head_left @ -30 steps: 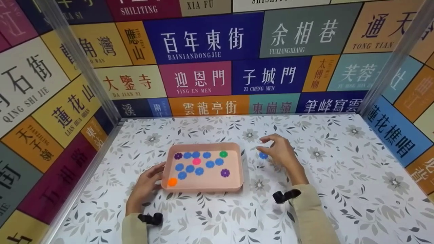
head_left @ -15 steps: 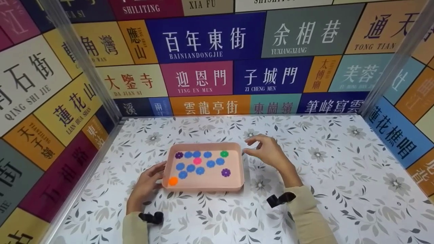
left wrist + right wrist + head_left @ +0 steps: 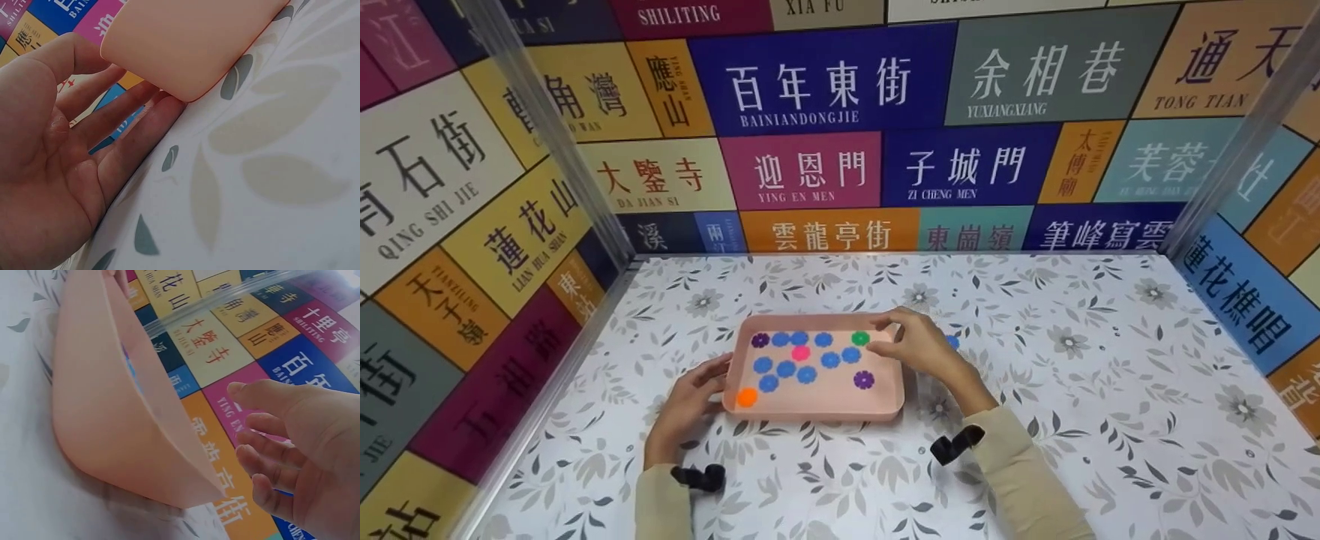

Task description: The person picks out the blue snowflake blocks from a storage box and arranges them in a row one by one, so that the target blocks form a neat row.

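Note:
A shallow pink tray (image 3: 823, 399) holds several flower-shaped plastic discs. Most are blue; a green disc (image 3: 860, 339), a pink disc (image 3: 801, 352), an orange disc (image 3: 747, 397) and two purple ones lie among them. My left hand (image 3: 690, 397) touches the tray's left side, its fingers stretched against the outer wall in the left wrist view. Over the tray's right rim reaches my right hand (image 3: 926, 349), thumb and index finger apart beside the green disc. In the right wrist view its fingers are loosely bent with nothing between them. A blue disc (image 3: 953, 342) shows on the table behind that hand.
The table (image 3: 1080, 450) is covered with a white leaf-and-flower cloth. Colourful sign-printed walls (image 3: 825, 67) rise behind it and on both sides, with clear strips at the corners. Black wrist cameras sit on both sleeves.
My right hand has moved left from beside the blue disc on the table to over the tray's right rim. The left hand stays at the tray's left side; the discs lie as before.

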Demonstrator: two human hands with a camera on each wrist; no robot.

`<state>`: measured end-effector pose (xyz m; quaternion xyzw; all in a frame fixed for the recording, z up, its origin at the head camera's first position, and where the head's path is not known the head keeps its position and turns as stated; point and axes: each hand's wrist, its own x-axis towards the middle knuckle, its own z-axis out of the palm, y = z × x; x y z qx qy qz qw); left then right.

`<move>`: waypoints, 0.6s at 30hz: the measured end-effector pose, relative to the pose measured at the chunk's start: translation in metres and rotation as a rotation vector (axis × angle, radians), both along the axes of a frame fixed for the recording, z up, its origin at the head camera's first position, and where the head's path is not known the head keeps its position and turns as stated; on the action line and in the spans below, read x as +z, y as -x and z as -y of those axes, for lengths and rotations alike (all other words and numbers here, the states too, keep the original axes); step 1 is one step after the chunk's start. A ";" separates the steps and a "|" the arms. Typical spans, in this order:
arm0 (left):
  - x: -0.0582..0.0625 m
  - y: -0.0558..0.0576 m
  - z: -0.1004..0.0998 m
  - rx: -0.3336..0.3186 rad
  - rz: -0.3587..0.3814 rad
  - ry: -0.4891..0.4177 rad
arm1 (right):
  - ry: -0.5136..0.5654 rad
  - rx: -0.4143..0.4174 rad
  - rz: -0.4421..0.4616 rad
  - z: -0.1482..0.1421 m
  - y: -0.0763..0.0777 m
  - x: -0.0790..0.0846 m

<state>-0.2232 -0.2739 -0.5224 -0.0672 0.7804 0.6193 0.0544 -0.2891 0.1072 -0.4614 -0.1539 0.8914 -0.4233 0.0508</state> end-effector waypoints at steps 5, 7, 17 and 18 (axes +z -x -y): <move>0.002 0.002 0.000 0.013 0.017 0.012 | -0.003 0.058 0.002 0.010 0.006 -0.008; 0.002 0.004 -0.001 0.019 0.020 0.015 | -0.012 0.074 -0.008 0.011 0.007 -0.010; 0.001 0.003 0.000 0.034 0.088 0.047 | -0.101 0.040 -0.029 0.019 0.011 -0.018; 0.000 0.002 0.000 0.032 0.079 0.038 | -0.110 0.041 -0.034 0.021 0.012 -0.019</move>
